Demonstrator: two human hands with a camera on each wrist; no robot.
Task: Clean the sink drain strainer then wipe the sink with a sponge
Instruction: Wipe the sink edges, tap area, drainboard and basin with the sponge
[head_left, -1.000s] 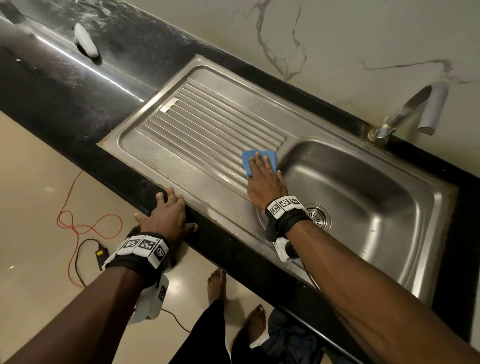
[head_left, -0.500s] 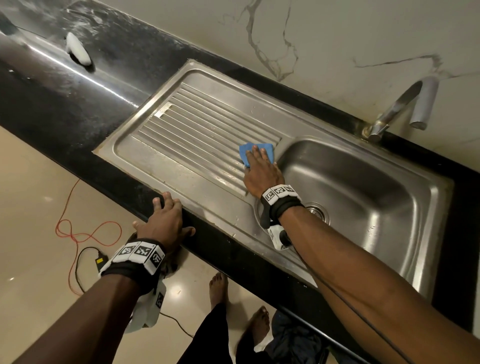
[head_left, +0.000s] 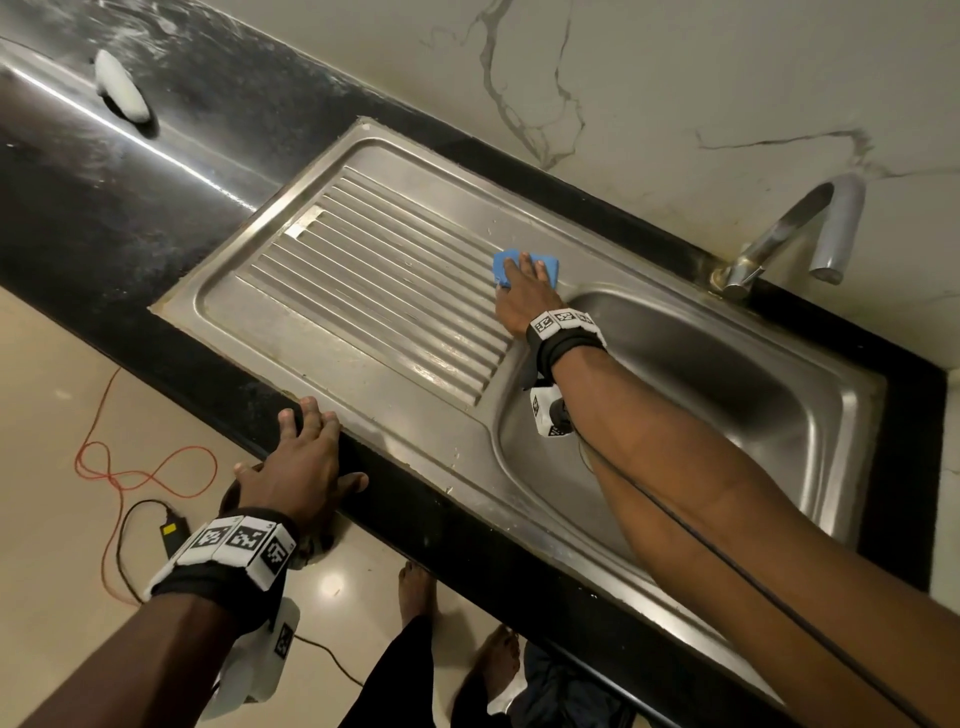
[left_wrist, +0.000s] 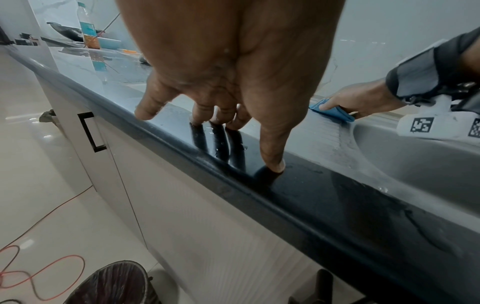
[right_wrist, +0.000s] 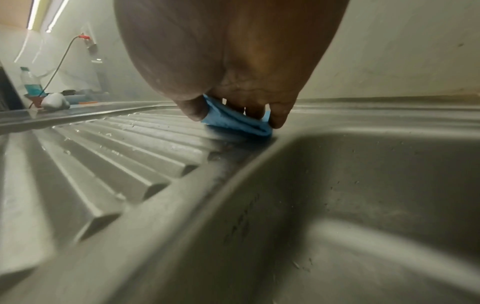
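The steel sink has a ribbed drainboard (head_left: 374, 280) on the left and a basin (head_left: 727, 395) on the right. My right hand (head_left: 524, 293) grips a blue sponge (head_left: 550, 265) between thumb and fingers and presses it onto the drainboard's far end, right at the basin's rim. The right wrist view shows the sponge (right_wrist: 233, 122) folded under the fingers (right_wrist: 254, 112). My left hand (head_left: 306, 457) rests flat on the black counter's front edge (head_left: 426, 509), fingers (left_wrist: 223, 115) straight, holding nothing. My right forearm hides the drain strainer.
A curved faucet (head_left: 795, 234) stands at the back right of the basin. A white lump (head_left: 122, 93) lies on the counter at far left. On the floor are a red cable (head_left: 145, 467), a lined bin (left_wrist: 111, 283) and my bare feet (head_left: 415, 592).
My right hand has slid the sponge away from me along the basin-side end of the drainboard, toward the back wall. The left hand has stayed on the counter edge.
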